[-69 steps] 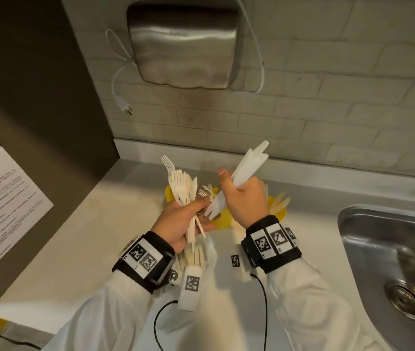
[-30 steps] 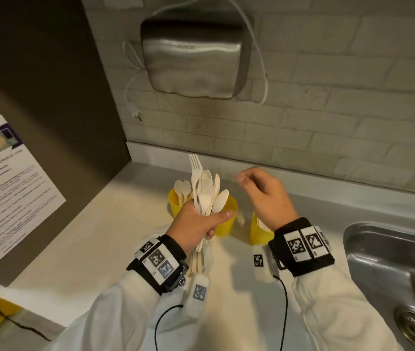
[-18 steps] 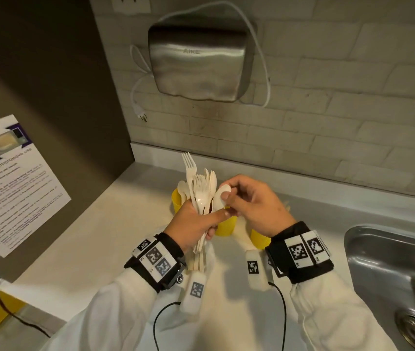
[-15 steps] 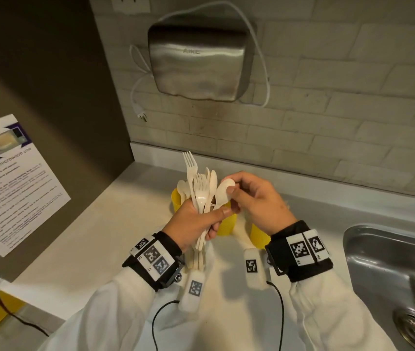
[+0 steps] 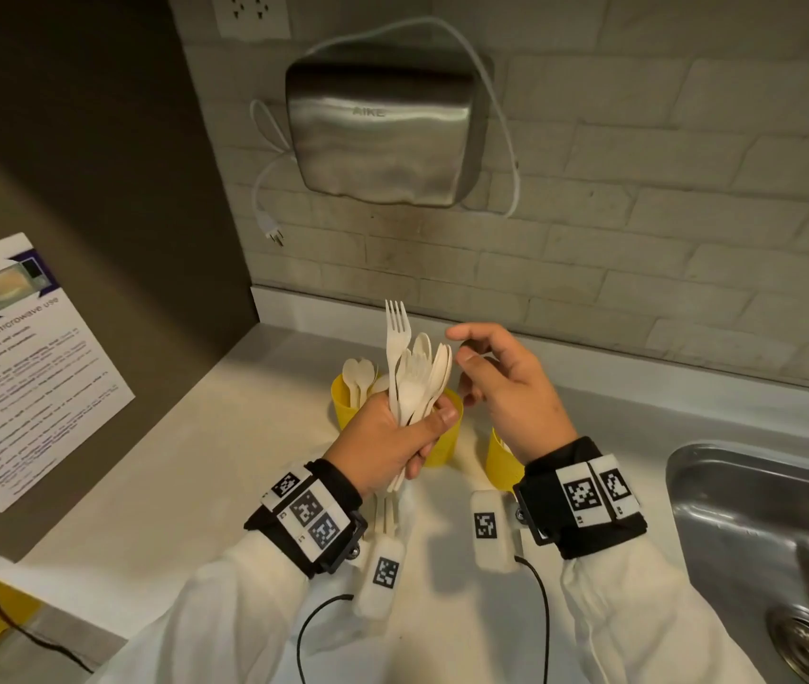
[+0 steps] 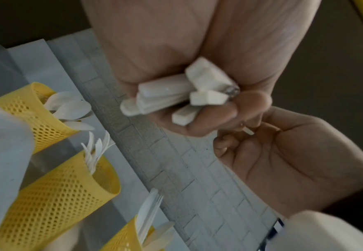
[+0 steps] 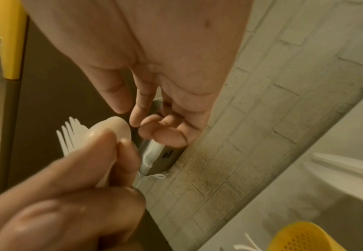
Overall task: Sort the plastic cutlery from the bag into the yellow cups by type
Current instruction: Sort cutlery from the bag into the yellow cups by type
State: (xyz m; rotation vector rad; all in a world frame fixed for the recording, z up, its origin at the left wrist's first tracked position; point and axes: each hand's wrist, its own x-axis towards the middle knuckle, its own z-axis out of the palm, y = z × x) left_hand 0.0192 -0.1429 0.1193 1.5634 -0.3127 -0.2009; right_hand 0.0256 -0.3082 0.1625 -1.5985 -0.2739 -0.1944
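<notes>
1. The left hand (image 5: 392,436) is gripping a bundle of white plastic cutlery (image 5: 415,377) upright in its fist, fingers and thumb curled round the handles; a fork (image 5: 396,328) is standing tallest among the spoons.
2. The right hand (image 5: 506,387) is hovering just beside the bundle's tips, fingers loosely bent and apart, holding nothing.
3. Three yellow cups are standing in a row near the back edge of the worktop (image 5: 170,461), below the hands: the left cup (image 6: 32,115) is holding spoons, the middle cup (image 6: 68,191) forks, the right cup (image 6: 128,237) flat blades.
4. The handle ends (image 6: 176,95) are sticking out below the fist in the left wrist view.
5. A steel sink (image 5: 762,535) is sitting at the worktop's right edge.
</notes>
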